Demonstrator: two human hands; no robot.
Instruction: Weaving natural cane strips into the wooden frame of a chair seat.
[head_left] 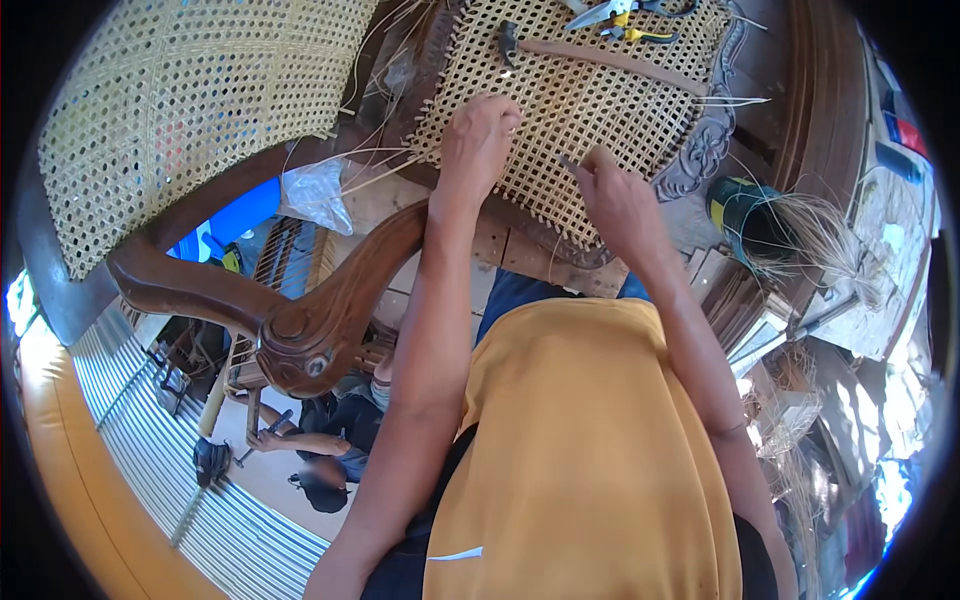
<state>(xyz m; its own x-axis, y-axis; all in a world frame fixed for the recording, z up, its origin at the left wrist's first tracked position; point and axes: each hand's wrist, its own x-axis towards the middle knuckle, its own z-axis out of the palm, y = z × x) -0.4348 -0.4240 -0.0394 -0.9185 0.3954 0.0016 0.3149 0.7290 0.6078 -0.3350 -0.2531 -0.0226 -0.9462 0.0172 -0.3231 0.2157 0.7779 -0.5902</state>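
Observation:
A woven cane panel (545, 110) with open holes fills a carved dark wooden frame (698, 165) in front of me. Above its left part my left hand (480, 128) is closed, knuckles up; whatever its fingers pinch is hidden. My right hand (615, 205) grips a short, dark, thin tool (567, 162), its tip pointing left over the weave; the grip hides its kind. Farther back on the cane lie a hammer (600, 57) with a wooden handle, yellow-and-black pliers (640, 36) and a bladed tool (592, 14). Loose cane strands (375, 165) stick out at the panel's left edge.
Another cane panel (200, 110) stands at left, beside a curved wooden armrest (325, 325). On the right, a dark green container (735, 208) holds bundled cane strands (825, 235). A plastic bag (318, 195) hangs near a blue object (240, 215). A co-worker (340, 440) sits lower left, holding a tool.

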